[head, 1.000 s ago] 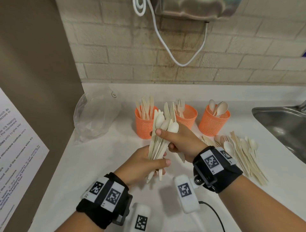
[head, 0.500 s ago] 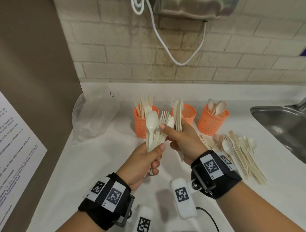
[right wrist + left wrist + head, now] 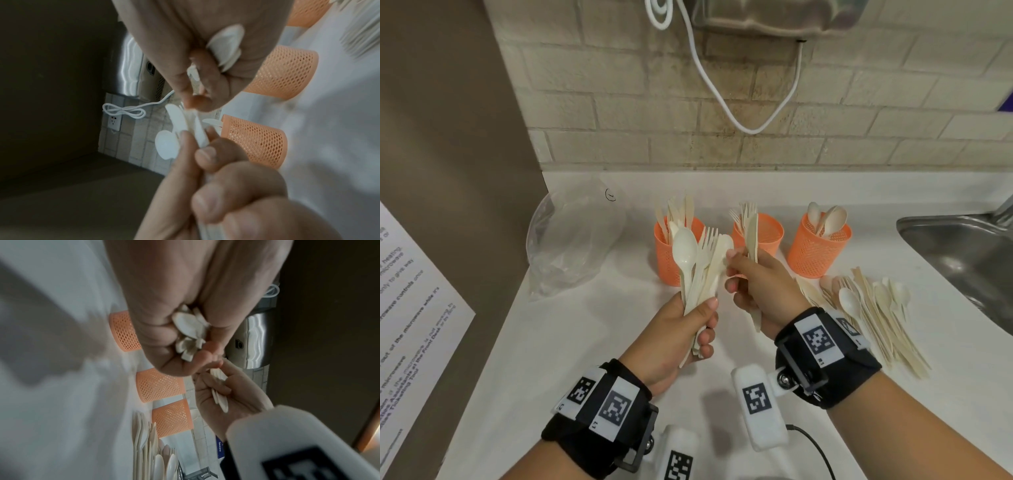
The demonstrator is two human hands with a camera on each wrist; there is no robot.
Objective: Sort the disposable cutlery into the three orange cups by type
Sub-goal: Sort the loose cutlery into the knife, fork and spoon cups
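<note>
My left hand (image 3: 703, 322) grips a mixed bundle of cream cutlery (image 3: 697, 270) by the handles, with a spoon and forks fanned upward. My right hand (image 3: 736, 270) holds a few knives (image 3: 752, 236) upright in its curled fingers, while its thumb and forefinger pinch a piece at the bundle's right edge. Behind the hands stand three orange cups: the left cup (image 3: 666, 260) holds knives, the middle cup (image 3: 770, 233) forks, the right cup (image 3: 816, 253) spoons. The left wrist view shows the handle ends (image 3: 191, 335) in my fist. The right wrist view shows knife handles (image 3: 226, 45) in my palm.
A loose pile of unsorted cutlery (image 3: 876, 315) lies on the white counter (image 3: 585, 342) right of my hands. A crumpled clear plastic bag (image 3: 571, 246) sits at the back left. The steel sink (image 3: 962, 263) opens at the far right. A white cord (image 3: 722, 96) hangs on the brick wall.
My right hand has drawn knives out of the bundle and now holds them apart and upright. The left hand's bundle has fanned open, and my right fingertips are back at its edge.
</note>
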